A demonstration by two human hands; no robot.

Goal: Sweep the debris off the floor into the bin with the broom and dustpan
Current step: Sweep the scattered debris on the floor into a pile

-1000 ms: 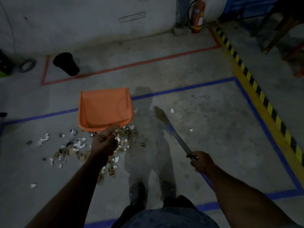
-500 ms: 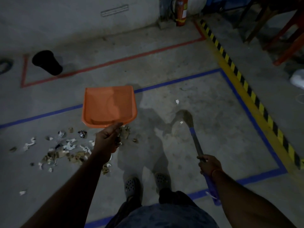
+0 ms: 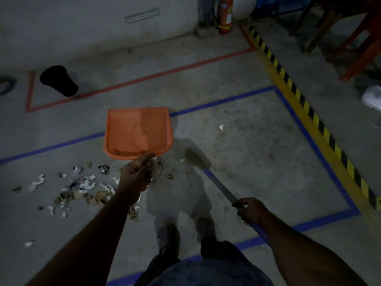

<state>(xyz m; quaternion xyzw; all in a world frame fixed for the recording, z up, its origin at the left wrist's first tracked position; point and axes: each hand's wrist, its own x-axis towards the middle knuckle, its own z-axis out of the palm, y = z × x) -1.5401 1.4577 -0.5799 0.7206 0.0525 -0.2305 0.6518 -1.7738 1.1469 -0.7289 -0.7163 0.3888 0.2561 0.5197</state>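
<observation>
Debris: head view, it's a loose scatter of torn paper, cardboard bits and a crumpled wrapper on the concrete floor, left of the feet and partly hidden behind the left forearm. Looks featherlight and dry, so I'd guess it skitters and flips if you swipe too hard.
Strays: one white scrap sits well apart to the right, another scrap is off at lower left.
Dustpan: orange plastic, stiff and light by the look of it, held up off the floor with nothing visible in it. Best held right where it's held now, at the handle.
Left hand: grip closed round the dustpan handle, thumb laid forward along the top.
Broom: head is low by the floor just right of the pile, long shaft running back to the right; can't tell if the bristles actually touch down. Bristles look soft and floppy.
Right hand: grip wrapped round the shaft partway up.
Bin: black, standing well apart at upper left inside the red tape box.
In the way: honestly not much, just the person's own shoes near the pile. Fire extinguisher and orange stools are far off.
</observation>
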